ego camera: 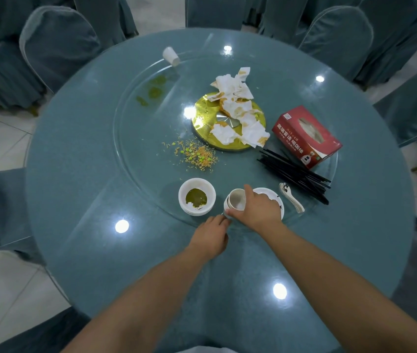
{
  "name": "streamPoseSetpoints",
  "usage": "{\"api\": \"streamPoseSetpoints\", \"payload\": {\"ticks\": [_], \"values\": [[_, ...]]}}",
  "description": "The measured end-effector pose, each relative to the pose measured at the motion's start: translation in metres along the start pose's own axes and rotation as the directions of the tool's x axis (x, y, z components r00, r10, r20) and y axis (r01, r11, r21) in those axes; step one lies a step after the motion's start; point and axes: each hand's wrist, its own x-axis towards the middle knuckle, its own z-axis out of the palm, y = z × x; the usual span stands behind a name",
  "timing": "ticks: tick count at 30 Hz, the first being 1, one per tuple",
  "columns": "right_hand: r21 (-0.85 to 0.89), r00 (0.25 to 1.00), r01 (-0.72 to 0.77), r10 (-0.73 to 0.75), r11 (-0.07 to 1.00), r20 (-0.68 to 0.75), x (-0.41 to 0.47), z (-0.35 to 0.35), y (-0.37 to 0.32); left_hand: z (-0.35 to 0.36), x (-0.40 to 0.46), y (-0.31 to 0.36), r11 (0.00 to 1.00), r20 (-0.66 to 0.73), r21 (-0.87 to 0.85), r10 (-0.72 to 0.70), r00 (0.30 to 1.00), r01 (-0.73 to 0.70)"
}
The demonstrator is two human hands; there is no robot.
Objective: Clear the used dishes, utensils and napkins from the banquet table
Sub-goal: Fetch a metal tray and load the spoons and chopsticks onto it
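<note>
Right grip (pixel 258 208) curled — left grip (pixel 212 235) resting.

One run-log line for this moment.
right hand: grips cup stack | left hand: at stack base | bowls, chopsticks, spoons, napkins: uncleared

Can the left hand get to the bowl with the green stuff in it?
Probably yes. The left hand rests at the turntable's near edge, and the bowl sits just beyond it with only bare glass between. The right hand is off to the side gripping the cup, not blocking.
</note>
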Motion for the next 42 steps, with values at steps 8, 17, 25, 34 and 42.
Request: {"api": "streamPoseSetpoints", "payload": {"ticks": [8,17,25,34,42], "values": [[-0.028,0.994,0.067,-0.07,0.997,-0.09,0.003,-0.011,-0.001,-0.003,0.002,0.0,1.0,0.014,-0.012,-0.008,1.0,0.008],[-0.154,0.999,-0.049,0.049,0.987,-0.006,0.007,-0.008,-0.014,-0.005,0.0,0.002,1.0,0.014,-0.013,0.001,1.0,-0.001],[0.309,0.979,-0.149,0.096,0.939,0.179,0.009,-0.006,-0.013,-0.004,0.001,-0.002,0.993,-0.001,-0.095,-0.064,0.998,0.064],[0.764,0.915,-0.403,0.245,0.504,0.321,-0.006,-0.005,0.023,-0.005,0.011,0.017,0.929,-0.04,-0.348,-0.152,0.988,0.129],[0.807,0.815,-0.552,-0.069,0.21,0.576,-0.029,-0.001,0.07,-0.007,0.022,0.032,0.976,-0.097,-0.203,-0.102,0.99,0.081]]}}
